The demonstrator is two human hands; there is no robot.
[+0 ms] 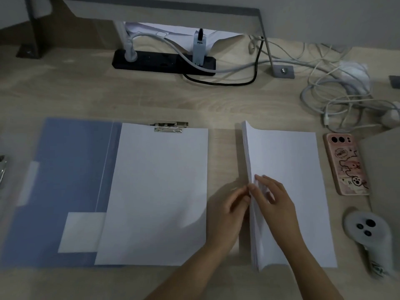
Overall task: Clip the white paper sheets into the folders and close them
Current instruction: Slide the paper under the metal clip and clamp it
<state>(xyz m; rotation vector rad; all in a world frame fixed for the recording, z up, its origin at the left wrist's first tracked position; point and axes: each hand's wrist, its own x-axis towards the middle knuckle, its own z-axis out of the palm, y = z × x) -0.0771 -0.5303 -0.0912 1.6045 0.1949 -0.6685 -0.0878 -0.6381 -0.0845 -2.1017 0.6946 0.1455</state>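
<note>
An open blue folder (65, 169) lies flat at the left of the desk. White sheets (155, 191) rest on its right half under a metal clip (170, 126) at the top. To the right sits a loose stack of white paper (292, 161), its left edge lifted. My left hand (229, 208) pinches that lifted edge from the left. From the right, the fingers of my right hand (272, 198) spread on the sheets near the same edge.
A pink phone (346, 163) and a white controller (368, 234) lie right of the stack. A black power strip (162, 61) with plugs, tangled white cables (337, 96) and a monitor stand occupy the back of the wooden desk (151, 98).
</note>
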